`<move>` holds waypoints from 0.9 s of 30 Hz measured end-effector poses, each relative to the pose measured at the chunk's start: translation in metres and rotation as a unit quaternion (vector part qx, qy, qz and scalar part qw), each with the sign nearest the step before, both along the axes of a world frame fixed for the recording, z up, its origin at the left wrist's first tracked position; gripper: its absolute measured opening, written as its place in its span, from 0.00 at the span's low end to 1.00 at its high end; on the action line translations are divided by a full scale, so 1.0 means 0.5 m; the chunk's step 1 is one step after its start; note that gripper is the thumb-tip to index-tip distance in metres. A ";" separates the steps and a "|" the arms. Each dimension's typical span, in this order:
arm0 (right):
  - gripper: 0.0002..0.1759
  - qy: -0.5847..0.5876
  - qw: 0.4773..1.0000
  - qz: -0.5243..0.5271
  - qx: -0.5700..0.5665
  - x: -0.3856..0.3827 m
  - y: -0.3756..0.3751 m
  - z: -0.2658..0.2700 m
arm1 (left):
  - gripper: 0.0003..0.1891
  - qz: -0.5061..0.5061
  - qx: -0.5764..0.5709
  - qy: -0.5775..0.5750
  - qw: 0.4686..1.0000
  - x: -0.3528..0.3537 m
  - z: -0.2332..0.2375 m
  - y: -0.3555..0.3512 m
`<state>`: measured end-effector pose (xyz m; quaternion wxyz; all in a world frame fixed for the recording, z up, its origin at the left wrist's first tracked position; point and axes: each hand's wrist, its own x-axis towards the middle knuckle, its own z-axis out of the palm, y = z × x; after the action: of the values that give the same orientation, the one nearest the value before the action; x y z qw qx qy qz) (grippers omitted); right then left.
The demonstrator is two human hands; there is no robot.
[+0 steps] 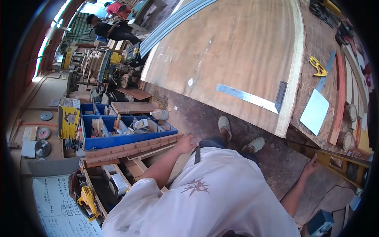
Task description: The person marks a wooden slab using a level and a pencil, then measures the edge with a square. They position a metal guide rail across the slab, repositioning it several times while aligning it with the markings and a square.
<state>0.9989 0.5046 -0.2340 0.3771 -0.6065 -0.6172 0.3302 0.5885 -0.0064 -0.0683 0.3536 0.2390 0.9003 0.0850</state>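
My left hand [188,143] is curled over the near end of a long notched wooden strip [130,148], which lies along the front of the blue bins. My right hand [312,165] reaches out to the side and grips the edge of a long yellow spirit level [335,161]. My white shirt fills the bottom of the view. My sandalled feet [241,136] stand on the dusty floor between the two hands.
A large arched plywood panel [237,47] lies ahead with a metal try square [252,98] on it. Blue bins [118,139] hold small parts. A yellow drill [87,199], a whiteboard [55,205], saw discs [42,147] and a yellow speed square [318,67] lie around. People [112,28] work far back.
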 end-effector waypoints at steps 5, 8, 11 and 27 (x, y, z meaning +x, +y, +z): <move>0.22 -0.059 0.994 0.090 -0.017 0.045 0.042 0.033 | 0.27 0.000 -0.002 -0.003 1.000 0.010 -0.012 0.013; 0.22 -0.093 0.990 0.070 -0.081 0.057 0.067 0.017 | 0.27 -0.009 -0.006 0.011 1.000 0.003 -0.015 0.035; 0.18 -0.152 0.968 0.101 -0.170 0.032 0.081 0.063 | 0.27 -0.014 0.001 0.019 1.000 0.000 -0.014 0.055; 0.24 -0.146 0.986 0.083 -0.024 -0.026 0.029 0.209 | 0.25 0.007 0.014 -0.005 1.000 0.014 0.027 0.132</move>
<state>0.9861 0.5191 -0.1294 0.2396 -0.6036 -0.7057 0.2833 0.5957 0.0596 -0.0548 0.3546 0.2374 0.8987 0.1010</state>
